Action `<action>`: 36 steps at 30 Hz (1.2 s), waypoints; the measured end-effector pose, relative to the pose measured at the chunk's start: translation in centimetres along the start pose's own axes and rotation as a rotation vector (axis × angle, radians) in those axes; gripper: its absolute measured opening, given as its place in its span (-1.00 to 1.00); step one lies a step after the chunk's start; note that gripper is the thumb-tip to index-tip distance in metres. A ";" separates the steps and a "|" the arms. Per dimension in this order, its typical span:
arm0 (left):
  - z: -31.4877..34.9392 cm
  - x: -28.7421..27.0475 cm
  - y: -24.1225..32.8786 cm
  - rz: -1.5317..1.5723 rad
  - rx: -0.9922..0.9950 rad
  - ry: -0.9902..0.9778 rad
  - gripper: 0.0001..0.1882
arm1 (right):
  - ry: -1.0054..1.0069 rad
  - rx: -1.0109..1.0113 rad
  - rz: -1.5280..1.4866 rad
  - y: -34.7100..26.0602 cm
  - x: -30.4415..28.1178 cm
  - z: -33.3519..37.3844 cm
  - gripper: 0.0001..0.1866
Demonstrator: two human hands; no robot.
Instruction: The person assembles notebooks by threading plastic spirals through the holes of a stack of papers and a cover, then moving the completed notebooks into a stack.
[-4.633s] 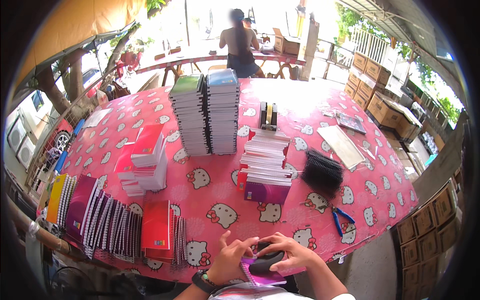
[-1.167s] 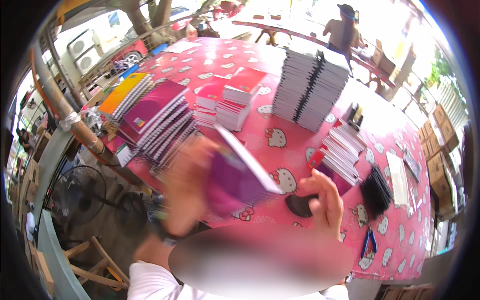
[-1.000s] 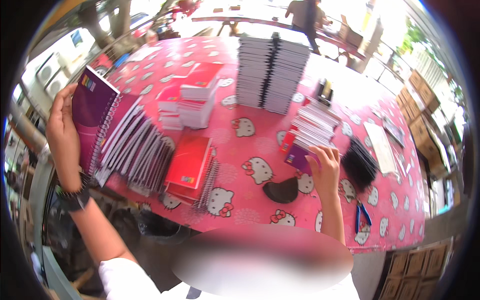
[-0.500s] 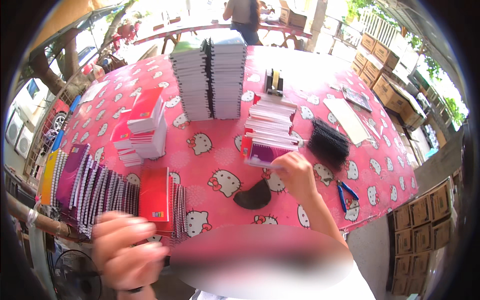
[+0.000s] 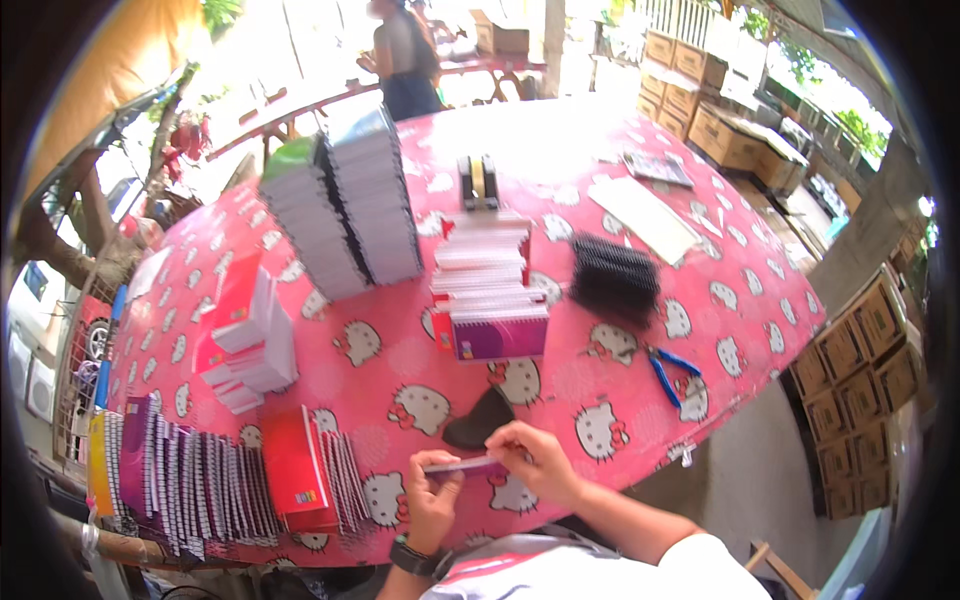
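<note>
Close to my body, a small purple notebook [image 5: 468,466] is held edge-on between both hands. My left hand [image 5: 432,502] pinches its left end, and my right hand [image 5: 536,466] grips the right end. Just beyond them a dark curved object [image 5: 480,418] lies on the table; its kind is unclear. Farther off is a row of small notebooks [image 5: 487,285], a purple one [image 5: 500,339] lying at its front. At the left stand spiral-bound notebooks [image 5: 205,485], with a red notebook [image 5: 296,465] at their right end.
A pink patterned cloth [image 5: 420,405] covers the table. Two tall stacks of bound books [image 5: 365,200] rise at the back, near a tape dispenser [image 5: 479,183]. Black binding coils [image 5: 614,277] and blue-handled pliers [image 5: 673,376] lie to the right. Cardboard boxes [image 5: 850,390] are piled beyond the table.
My right hand has drawn a purple notebook from the row toward me. My left hand has come in from the lower left and now holds it too. The view has shifted.
</note>
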State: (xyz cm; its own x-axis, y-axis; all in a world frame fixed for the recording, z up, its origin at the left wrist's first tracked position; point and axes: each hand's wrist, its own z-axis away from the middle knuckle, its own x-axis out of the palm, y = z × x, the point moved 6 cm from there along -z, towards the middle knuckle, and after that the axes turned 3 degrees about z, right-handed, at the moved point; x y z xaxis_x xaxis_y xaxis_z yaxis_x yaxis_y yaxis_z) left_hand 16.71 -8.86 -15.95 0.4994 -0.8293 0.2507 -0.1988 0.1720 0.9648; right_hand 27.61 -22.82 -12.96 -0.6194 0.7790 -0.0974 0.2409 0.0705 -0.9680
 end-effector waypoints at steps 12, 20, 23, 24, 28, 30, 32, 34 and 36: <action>1.4 4.5 6.2 -1.061 0.688 -0.180 -0.68 | 0.082 -0.411 0.496 -0.2 -8.8 -7.4 -0.95; 1.0 4.8 6.2 -1.067 0.728 -0.209 -0.67 | 0.251 -0.100 1.443 6.8 -17.7 -11.4 -0.83; 0.6 4.8 6.4 -1.077 0.751 -0.212 -0.69 | 0.290 -0.229 1.439 5.5 -17.4 -11.3 -0.84; 0.4 4.8 6.5 -1.084 0.761 -0.212 -0.70 | 0.289 -0.234 1.438 4.9 -17.6 -11.7 -0.84; 0.0 4.7 6.3 -1.052 0.731 -0.192 -0.76 | 0.277 -0.314 1.160 2.3 -17.5 -12.0 -0.85; -0.2 5.1 6.0 -1.033 0.729 -0.183 -0.79 | 0.366 -0.153 1.079 1.7 -19.1 -11.6 -0.74; -0.3 5.0 5.8 -1.013 0.735 -0.172 -0.80 | 0.325 -0.017 0.981 1.7 -20.1 -12.3 -0.77; -0.5 5.1 5.9 -0.996 0.701 -0.151 -0.79 | 0.332 -0.016 0.895 1.0 -20.0 -12.0 -0.81; -0.7 5.2 6.0 -0.993 0.659 -0.140 -0.79 | 0.396 -0.085 0.742 -0.1 -19.3 -11.5 -0.81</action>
State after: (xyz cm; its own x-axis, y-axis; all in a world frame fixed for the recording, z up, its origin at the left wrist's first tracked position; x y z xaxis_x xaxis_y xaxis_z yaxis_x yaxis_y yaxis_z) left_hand 18.67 -11.79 -8.82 0.5909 -0.5034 -0.6304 -0.1925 -0.8468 0.4958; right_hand 48.15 -30.69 -8.34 0.0254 0.8013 -0.5977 0.5474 -0.5114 -0.6624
